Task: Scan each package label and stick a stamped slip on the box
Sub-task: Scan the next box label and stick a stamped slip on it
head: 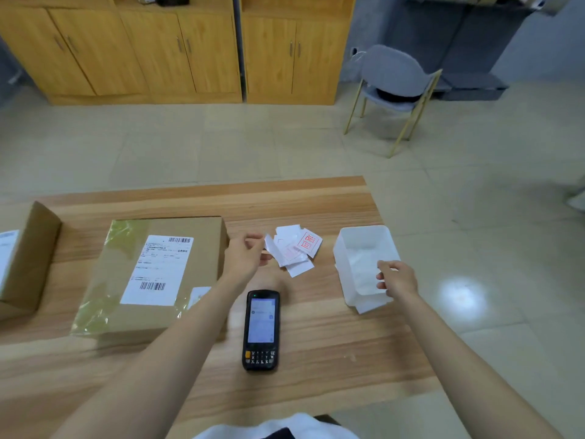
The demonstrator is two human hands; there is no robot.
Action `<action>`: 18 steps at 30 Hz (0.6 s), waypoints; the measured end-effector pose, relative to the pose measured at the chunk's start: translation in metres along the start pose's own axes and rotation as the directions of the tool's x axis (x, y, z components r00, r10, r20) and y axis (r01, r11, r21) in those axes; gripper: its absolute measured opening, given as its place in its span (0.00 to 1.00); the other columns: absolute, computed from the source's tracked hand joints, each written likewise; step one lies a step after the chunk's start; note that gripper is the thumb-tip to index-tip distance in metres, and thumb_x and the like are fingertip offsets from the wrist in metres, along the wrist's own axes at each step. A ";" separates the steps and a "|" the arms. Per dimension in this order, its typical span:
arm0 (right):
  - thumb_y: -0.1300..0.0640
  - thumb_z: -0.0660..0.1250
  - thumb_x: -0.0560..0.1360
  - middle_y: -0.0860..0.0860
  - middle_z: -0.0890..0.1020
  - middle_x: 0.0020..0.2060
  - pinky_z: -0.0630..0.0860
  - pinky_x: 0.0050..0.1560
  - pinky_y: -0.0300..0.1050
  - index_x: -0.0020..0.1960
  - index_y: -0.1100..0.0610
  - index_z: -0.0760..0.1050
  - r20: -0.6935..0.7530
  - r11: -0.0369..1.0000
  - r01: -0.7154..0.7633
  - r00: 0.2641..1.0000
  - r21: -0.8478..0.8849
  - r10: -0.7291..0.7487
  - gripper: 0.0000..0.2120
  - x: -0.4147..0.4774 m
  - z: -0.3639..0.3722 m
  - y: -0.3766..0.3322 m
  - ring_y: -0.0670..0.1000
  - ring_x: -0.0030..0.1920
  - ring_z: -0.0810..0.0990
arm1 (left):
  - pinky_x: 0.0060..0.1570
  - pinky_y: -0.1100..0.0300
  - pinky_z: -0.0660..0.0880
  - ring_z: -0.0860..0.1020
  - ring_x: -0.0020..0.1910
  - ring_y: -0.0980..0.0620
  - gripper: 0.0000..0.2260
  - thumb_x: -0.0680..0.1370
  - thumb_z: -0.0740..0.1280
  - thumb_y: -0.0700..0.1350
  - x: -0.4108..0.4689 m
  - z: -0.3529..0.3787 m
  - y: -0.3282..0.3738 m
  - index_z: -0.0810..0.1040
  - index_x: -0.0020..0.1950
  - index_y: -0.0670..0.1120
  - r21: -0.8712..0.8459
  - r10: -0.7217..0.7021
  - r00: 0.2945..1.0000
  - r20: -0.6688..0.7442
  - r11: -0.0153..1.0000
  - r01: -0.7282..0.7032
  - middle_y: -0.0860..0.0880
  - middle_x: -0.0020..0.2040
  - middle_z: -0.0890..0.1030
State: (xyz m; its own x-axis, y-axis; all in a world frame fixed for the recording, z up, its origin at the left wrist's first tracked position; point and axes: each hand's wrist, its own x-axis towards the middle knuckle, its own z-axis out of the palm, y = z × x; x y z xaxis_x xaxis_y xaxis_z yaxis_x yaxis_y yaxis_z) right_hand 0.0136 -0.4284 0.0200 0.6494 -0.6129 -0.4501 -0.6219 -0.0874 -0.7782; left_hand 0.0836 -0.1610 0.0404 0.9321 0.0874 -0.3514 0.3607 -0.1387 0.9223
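Pinching thin white paper slip (269, 247) w/ L grip (245, 256); R grip (397, 279) loosely curled over rectangular white plastic tub (364, 235).

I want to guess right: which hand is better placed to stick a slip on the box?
Probably left. The left hand is at the slips and beside the box; the right hand is farther off, over the white tub.

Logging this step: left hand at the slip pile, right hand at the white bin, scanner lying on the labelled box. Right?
No. The head view shows the scanner lying on the table beside the labelled box, not on it. Left hand at the slip pile and right hand at the white bin are correct.
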 end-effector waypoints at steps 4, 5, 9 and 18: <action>0.57 0.62 0.77 0.51 0.77 0.30 0.67 0.28 0.39 0.53 0.64 0.77 0.024 0.997 -0.037 0.999 -0.073 0.039 0.11 0.004 0.000 0.014 0.50 0.26 0.72 | 0.35 0.62 0.77 0.79 0.34 0.51 0.08 0.77 0.60 0.36 -0.007 0.005 -0.002 0.72 0.54 0.45 0.054 0.011 1.000 0.015 0.998 -0.012 0.46 0.44 0.77; 0.57 0.61 0.77 0.51 0.78 0.30 0.68 0.30 0.41 0.53 0.65 0.78 0.024 0.994 -0.039 0.999 -0.103 0.042 0.12 0.003 0.002 0.015 0.50 0.26 0.73 | 0.37 0.61 0.78 0.79 0.35 0.51 0.09 0.77 0.60 0.36 -0.009 0.005 -0.002 0.72 0.55 0.44 0.060 0.018 1.000 0.024 0.998 -0.019 0.46 0.44 0.77; 0.59 0.58 0.77 0.53 0.81 0.36 0.74 0.39 0.46 0.65 0.66 0.67 -0.003 0.972 -0.010 1.000 -0.236 0.009 0.19 -0.004 0.014 0.006 0.52 0.29 0.77 | 0.42 0.57 0.79 0.78 0.36 0.51 0.08 0.78 0.60 0.36 -0.013 0.002 -0.002 0.73 0.56 0.42 0.027 0.009 0.999 0.051 1.000 -0.010 0.46 0.43 0.76; 0.50 0.74 0.66 0.46 0.59 0.71 0.61 0.63 0.40 0.75 0.48 0.55 0.593 0.775 0.604 0.697 -0.184 -0.402 0.43 -0.082 0.114 -0.039 0.44 0.69 0.59 | 0.43 0.59 0.78 0.77 0.37 0.51 0.07 0.77 0.62 0.35 -0.023 -0.024 -0.002 0.72 0.55 0.41 -0.175 -0.084 0.995 0.052 0.980 0.092 0.48 0.42 0.75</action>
State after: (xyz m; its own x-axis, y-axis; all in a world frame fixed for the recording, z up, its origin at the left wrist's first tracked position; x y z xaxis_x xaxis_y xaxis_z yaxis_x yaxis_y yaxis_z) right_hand 0.0345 -0.2850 0.0375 0.9627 0.0735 -0.2605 -0.1704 -0.5829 -0.7945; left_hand 0.0608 -0.1396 0.0509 0.8990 0.0474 -0.4354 0.4335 0.0450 0.9000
